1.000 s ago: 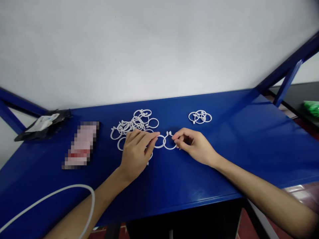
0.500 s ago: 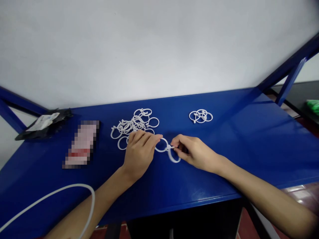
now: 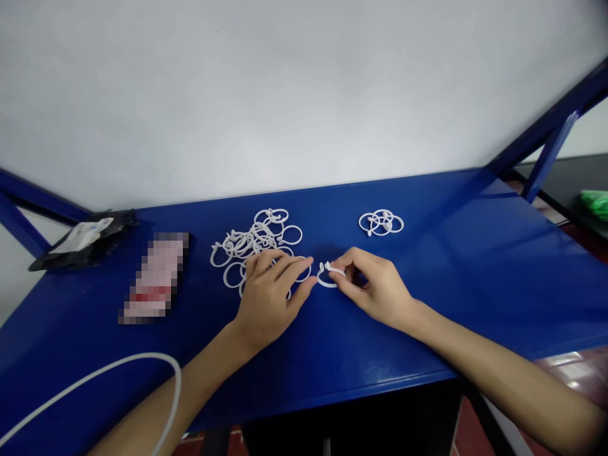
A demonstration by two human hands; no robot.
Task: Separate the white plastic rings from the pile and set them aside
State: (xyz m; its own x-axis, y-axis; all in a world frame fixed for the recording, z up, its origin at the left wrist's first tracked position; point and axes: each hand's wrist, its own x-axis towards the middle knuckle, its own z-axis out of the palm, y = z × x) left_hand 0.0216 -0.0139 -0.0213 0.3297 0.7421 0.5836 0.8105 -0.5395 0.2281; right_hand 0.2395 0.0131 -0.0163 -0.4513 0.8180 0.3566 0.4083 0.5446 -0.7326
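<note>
My right hand (image 3: 377,285) pinches a white plastic curtain ring (image 3: 327,285) between thumb and fingertips, and the ring's knobbed ends point up. To its left, my left hand (image 3: 266,294) is open, palm down, with fingers and thumb apart. Another white ring (image 3: 310,271) lies under its fingertips, partly hidden. Behind and beside my left hand spreads a tangled pile of white rings (image 3: 256,235); the hand covers some of them. Farther back on the right sits a small overlapping group of white rings (image 3: 381,221), apart from both hands.
The rings lie on a blue table (image 3: 441,253) against a pale wall. To the left are a pixelated flat object (image 3: 159,275) and a black plastic package (image 3: 85,239) with a white label. A white cable (image 3: 118,361) loops across the lower left, in front of my left forearm.
The ring in my right hand hung against another ring held by my left fingers; now the two are apart. My left fingers have spread, and the held ring has turned upward.
</note>
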